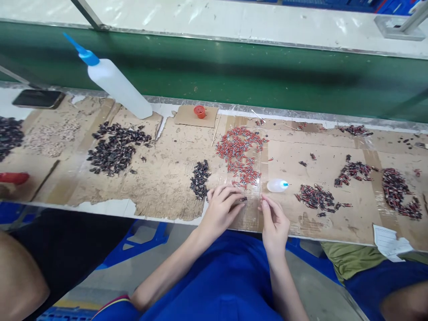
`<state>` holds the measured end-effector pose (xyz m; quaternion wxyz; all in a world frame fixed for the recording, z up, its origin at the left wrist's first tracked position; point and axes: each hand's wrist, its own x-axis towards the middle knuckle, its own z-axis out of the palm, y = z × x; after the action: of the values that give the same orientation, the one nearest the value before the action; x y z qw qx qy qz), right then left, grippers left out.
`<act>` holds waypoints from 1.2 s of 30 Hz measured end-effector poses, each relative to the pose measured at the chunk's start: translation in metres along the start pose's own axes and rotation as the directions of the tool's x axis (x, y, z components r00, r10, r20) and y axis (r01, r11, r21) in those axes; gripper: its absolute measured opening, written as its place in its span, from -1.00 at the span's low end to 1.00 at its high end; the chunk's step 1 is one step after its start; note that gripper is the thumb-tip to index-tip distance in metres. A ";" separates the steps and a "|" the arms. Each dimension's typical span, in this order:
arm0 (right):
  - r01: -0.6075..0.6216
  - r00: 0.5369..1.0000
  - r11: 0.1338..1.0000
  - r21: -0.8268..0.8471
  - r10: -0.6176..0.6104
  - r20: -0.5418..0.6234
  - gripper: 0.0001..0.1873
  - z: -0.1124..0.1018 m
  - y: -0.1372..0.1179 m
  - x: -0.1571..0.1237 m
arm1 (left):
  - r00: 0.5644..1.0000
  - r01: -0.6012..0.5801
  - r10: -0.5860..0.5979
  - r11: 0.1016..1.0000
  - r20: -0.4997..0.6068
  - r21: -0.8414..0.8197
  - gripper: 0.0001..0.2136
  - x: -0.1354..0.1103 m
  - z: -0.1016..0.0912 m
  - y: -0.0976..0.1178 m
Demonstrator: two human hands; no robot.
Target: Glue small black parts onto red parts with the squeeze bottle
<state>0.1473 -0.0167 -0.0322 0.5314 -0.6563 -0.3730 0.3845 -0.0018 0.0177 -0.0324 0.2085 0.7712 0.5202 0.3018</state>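
Note:
My left hand is closed, with a small black part pinched at its fingertips. Close to its right, my right hand has thumb and fingers pressed together; whatever they hold is too small to name. Left of my left hand lies a small pile of black parts. Beyond both hands spreads a pile of small red parts with silvery ends. A little white bottle with a blue tip lies on its side just past my right hand.
Cardboard covers the bench. A large white bottle, a red cup and a phone stand or lie towards the back. More black parts and red-black pieces lie either side. People sit left and right.

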 end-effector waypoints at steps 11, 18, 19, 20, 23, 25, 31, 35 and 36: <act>-0.115 0.990 0.992 0.058 0.109 0.092 -0.75 0.008 0.000 0.000 | 0.999 0.028 -0.028 1.000 0.042 0.000 -0.84 0.002 0.008 0.000; -0.135 0.987 0.985 0.109 0.123 0.102 -0.74 0.009 -0.002 0.001 | 0.998 0.025 -0.021 0.997 0.055 -0.072 -0.83 0.002 0.003 0.004; -0.138 0.987 0.983 0.118 0.127 0.097 -0.74 0.010 -0.002 0.001 | 0.999 0.023 -0.019 0.997 0.047 -0.079 -0.83 0.002 0.003 0.005; -0.142 0.987 0.982 0.124 0.131 0.095 -0.73 0.010 -0.001 0.000 | 0.999 0.017 -0.014 0.996 0.035 -0.087 -0.83 0.002 0.003 0.005; -0.143 0.987 0.982 0.126 0.131 0.097 -0.71 0.013 -0.001 -0.002 | 1.000 -0.001 0.000 0.992 -0.006 -0.125 -0.84 0.002 0.003 0.005; -0.129 0.989 0.985 0.114 0.119 0.090 -0.72 0.014 -0.001 -0.004 | 1.000 0.015 -0.017 0.986 -0.014 -0.166 -0.84 0.002 0.003 0.006; -0.008 0.997 1.000 0.030 0.006 0.074 -0.77 0.014 -0.002 -0.007 | 0.986 0.164 -0.154 0.900 0.058 -0.403 -0.88 0.003 0.000 0.008; 0.057 0.996 0.998 -0.027 -0.055 0.074 -0.81 0.012 0.002 -0.006 | 0.972 0.234 -0.207 0.845 0.109 -0.481 -0.90 0.004 -0.002 0.011; 0.066 0.995 0.997 -0.036 -0.063 0.082 -0.81 0.011 0.003 -0.005 | 0.970 0.241 -0.214 0.842 0.112 -0.482 -0.90 0.004 -0.003 0.011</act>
<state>0.1350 -0.0174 -0.0359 0.5152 -0.6380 -0.4227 0.3859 0.0052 0.0169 -0.0222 0.4462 0.6333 0.5080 0.3764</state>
